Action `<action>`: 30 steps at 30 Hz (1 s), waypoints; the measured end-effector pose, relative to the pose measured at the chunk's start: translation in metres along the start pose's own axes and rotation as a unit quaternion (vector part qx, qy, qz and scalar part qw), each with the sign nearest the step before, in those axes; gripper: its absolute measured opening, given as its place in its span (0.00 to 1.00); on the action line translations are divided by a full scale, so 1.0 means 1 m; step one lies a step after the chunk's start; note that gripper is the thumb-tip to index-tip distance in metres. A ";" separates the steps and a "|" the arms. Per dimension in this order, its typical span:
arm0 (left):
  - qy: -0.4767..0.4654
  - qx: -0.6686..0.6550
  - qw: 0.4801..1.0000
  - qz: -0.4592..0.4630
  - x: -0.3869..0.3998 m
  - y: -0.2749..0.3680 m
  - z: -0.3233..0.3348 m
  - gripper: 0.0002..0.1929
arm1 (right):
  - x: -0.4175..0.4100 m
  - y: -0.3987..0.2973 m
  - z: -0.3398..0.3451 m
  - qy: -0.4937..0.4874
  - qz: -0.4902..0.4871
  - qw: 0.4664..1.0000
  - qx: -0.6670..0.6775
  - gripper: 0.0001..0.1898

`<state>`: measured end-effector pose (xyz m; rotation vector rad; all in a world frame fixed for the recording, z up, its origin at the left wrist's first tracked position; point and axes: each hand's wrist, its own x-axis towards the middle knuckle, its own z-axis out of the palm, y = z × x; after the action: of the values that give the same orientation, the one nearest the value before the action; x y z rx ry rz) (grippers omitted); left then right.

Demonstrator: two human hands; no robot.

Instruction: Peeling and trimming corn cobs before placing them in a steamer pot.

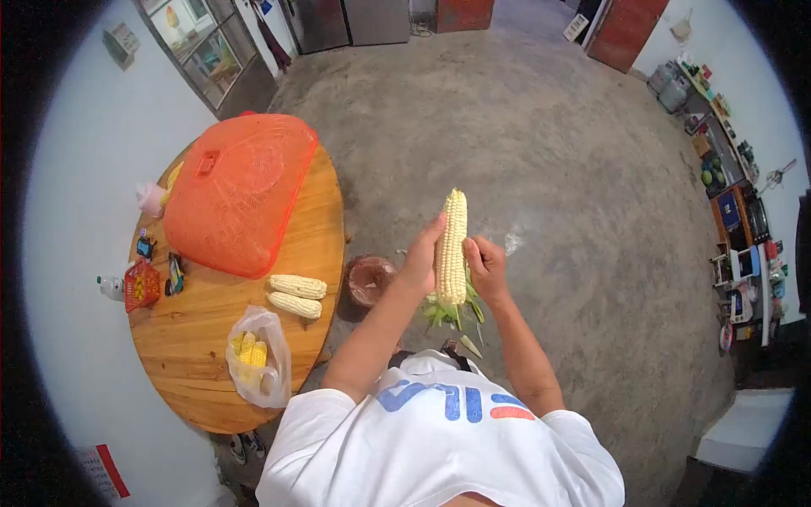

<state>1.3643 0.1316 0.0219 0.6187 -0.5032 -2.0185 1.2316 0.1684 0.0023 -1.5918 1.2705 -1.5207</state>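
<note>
An ear of pale corn (452, 253), its kernels bare, stands upright in the middle of the head view. My left hand (426, 253) is closed around its left side, thumb on the kernels. My right hand (485, 261), fingers curled, is at its right side; whether it grips the ear or a piece of husk, I cannot tell. Green husks (443, 314) lie on the floor below the ear. Two husked pale ears (298, 286) lie side by side on the round wooden table (203, 361). Near them a clear plastic bag (279, 374) holds yellow corn (253, 355).
A red mesh food cover (241, 190) takes up the far part of the table. A red basket (142, 285) stands at its left edge. Between the table and my left forearm is a round brown container or stool (371, 281). Shelves with kitchen goods (738, 215) line the right wall.
</note>
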 end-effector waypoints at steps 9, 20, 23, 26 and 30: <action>0.016 0.011 0.999 0.029 -0.004 0.004 0.003 0.20 | -0.030 0.106 -0.042 -0.072 -0.055 0.891 -0.446 0.14; 0.070 0.344 0.895 0.275 0.000 -0.016 0.015 0.16 | -0.025 0.008 -0.011 -0.133 0.210 0.955 0.165 0.22; 0.100 0.514 0.778 0.346 0.001 0.005 0.012 0.15 | -0.026 0.002 -0.018 -0.166 0.180 0.967 0.074 0.22; 0.141 0.613 0.670 0.395 0.002 0.006 0.011 0.15 | -0.035 -0.003 -0.012 -0.139 0.214 0.956 0.146 0.23; 0.144 0.545 0.718 0.408 0.010 -0.013 0.015 0.17 | -0.035 -0.002 -0.011 -0.090 0.225 0.954 0.179 0.24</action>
<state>1.3424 0.1310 0.0243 1.1079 -1.4863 -0.5933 1.2257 0.2028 -0.0080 -1.0879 1.0872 -1.2017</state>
